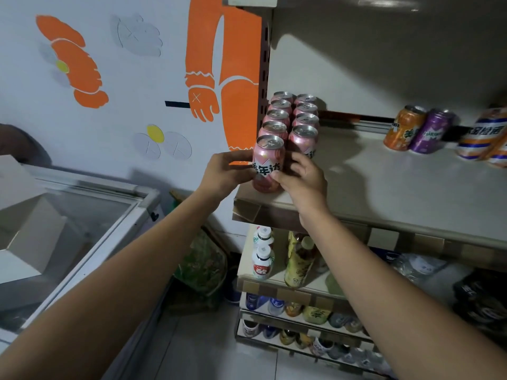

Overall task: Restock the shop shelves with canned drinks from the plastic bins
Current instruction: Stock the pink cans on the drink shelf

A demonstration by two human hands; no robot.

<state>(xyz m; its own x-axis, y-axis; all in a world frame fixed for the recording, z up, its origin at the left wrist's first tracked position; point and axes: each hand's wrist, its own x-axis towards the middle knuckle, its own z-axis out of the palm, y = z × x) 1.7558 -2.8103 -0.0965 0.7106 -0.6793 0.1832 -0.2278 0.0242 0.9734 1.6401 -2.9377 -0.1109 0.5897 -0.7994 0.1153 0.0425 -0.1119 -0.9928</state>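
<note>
A pink can stands upright at the front left corner of the white shelf. My left hand grips its left side and my right hand grips its right side, thumb on the label. Behind it, two rows of several pink cans run back along the shelf's left edge. The right row's front can sits just behind my right fingers. No plastic bin is in view.
An orange can, a purple can and orange-and-white cans stand far right on the same shelf. Lower shelves hold bottles. A glass-topped chest freezer with a cardboard box stands on the left.
</note>
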